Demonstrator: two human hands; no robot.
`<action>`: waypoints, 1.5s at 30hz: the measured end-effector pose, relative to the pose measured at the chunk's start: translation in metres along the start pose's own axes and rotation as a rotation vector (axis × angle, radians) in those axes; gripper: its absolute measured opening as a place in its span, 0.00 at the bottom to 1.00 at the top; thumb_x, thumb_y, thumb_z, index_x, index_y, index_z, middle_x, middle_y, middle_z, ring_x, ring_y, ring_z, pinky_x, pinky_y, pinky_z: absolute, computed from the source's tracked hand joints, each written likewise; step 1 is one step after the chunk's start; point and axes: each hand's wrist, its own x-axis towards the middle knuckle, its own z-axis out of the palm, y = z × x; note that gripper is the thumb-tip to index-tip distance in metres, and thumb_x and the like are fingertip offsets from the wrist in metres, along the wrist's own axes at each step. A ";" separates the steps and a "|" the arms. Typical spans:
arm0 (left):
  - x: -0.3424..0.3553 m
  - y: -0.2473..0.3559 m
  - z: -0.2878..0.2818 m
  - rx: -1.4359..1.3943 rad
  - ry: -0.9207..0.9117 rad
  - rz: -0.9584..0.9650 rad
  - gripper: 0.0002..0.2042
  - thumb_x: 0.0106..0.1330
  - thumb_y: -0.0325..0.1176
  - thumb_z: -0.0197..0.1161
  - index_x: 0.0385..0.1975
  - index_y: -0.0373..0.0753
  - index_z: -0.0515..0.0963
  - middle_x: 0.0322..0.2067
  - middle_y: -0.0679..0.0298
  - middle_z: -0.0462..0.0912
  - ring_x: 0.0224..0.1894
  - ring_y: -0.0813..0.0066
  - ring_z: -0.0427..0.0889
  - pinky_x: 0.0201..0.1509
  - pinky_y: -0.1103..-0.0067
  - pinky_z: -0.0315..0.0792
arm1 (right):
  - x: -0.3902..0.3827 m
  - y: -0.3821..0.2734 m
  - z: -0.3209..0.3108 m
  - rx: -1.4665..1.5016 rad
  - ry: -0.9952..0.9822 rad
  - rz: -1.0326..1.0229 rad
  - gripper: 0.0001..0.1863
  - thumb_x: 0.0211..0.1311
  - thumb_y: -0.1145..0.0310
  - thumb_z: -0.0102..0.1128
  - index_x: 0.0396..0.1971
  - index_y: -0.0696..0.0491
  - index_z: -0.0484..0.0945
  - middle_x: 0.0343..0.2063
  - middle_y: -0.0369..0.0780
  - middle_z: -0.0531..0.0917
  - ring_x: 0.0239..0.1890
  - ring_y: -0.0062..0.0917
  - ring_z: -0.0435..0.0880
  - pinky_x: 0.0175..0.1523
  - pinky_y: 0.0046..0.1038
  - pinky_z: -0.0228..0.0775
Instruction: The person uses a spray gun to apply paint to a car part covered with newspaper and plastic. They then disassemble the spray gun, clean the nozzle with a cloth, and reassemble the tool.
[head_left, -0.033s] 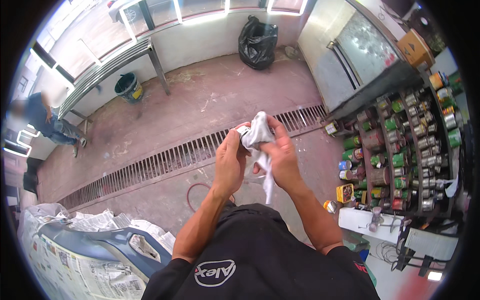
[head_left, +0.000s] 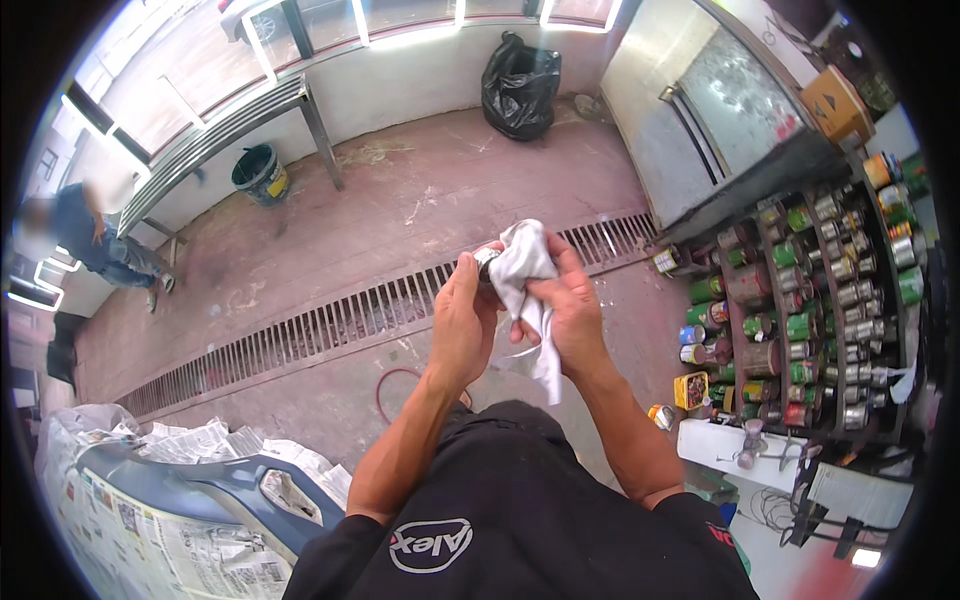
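In front of my body, over the floor grate, my left hand [head_left: 463,315] is closed around a small silvery, dark-edged part [head_left: 485,264]. Most of that part is hidden by my fingers and a cloth, so its kind does not show. My right hand [head_left: 568,315] grips the white cloth [head_left: 524,262], pressing it with the thumb against the right side of the part. A loose end of the cloth hangs below my right fingers.
A long metal floor grate [head_left: 340,313] crosses below my hands. Shelves of paint cans [head_left: 800,320] stand at right, beside a metal cabinet [head_left: 700,100]. At lower left lies a blue-grey car panel [head_left: 160,475] with newspaper. Beyond are a bucket [head_left: 262,180], a black bag [head_left: 520,90] and a person [head_left: 85,235].
The cloth has shifted slightly to the right in my right hand, and its hanging end has swung right. More of the silvery part shows beside my left fingers.
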 end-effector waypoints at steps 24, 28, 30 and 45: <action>0.362 0.171 -0.102 0.397 0.421 0.448 0.20 0.88 0.45 0.52 0.63 0.35 0.78 0.53 0.64 0.85 0.53 0.77 0.84 0.58 0.77 0.80 | 0.439 -0.023 0.091 -1.228 -0.441 -0.721 0.39 0.70 0.75 0.58 0.81 0.48 0.59 0.59 0.53 0.85 0.38 0.51 0.92 0.35 0.46 0.85; 0.383 0.202 -0.118 0.353 0.376 0.474 0.21 0.89 0.43 0.51 0.67 0.33 0.76 0.55 0.63 0.85 0.53 0.79 0.82 0.60 0.77 0.77 | 0.502 -0.036 0.109 -0.792 -0.511 -0.565 0.34 0.71 0.80 0.53 0.76 0.49 0.64 0.58 0.53 0.86 0.39 0.46 0.94 0.35 0.42 0.85; 0.396 0.218 -0.118 0.275 0.338 0.517 0.20 0.89 0.41 0.52 0.69 0.33 0.75 0.55 0.64 0.84 0.49 0.82 0.80 0.55 0.81 0.76 | 0.537 -0.041 0.123 -0.280 -0.469 -0.273 0.27 0.73 0.82 0.48 0.71 0.51 0.68 0.49 0.48 0.88 0.34 0.34 0.92 0.29 0.35 0.84; 0.510 0.405 -0.255 -0.030 0.260 0.468 0.26 0.89 0.51 0.46 0.67 0.34 0.74 0.48 0.57 0.88 0.47 0.75 0.85 0.54 0.76 0.79 | 0.699 -0.002 0.257 -0.134 -0.551 -0.144 0.24 0.83 0.76 0.53 0.74 0.52 0.65 0.54 0.40 0.83 0.42 0.20 0.87 0.39 0.27 0.87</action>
